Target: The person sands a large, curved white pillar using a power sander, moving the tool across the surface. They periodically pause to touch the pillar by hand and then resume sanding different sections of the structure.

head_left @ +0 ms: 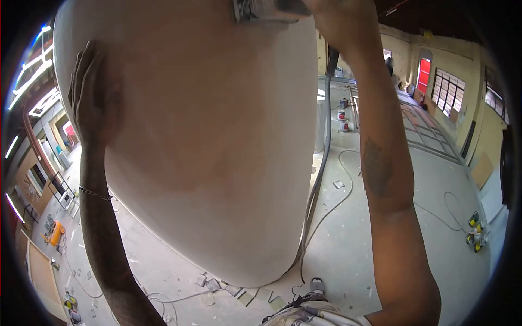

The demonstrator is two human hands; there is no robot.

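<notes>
A large rounded panel [206, 141], white at the edges and brownish in the middle, fills the centre of the view. My left hand [93, 98] lies against its left side, fingers stretched out and nothing in them. At the top edge of the view my right hand [340, 24] is closed on a sander [269, 11] that rests on the upper part of the panel. The frame cuts off part of the sander and my fingers. A dark hose [326, 119] hangs down beside my right forearm, along the panel's right edge.
Several small square pads [213, 284] lie scattered on the floor at the panel's base. Thin cables [340, 201] loop across the floor. Cans [343, 125] stand behind on the right, yellow-green tools [476, 233] farther right. An orange machine [54, 232] is at left.
</notes>
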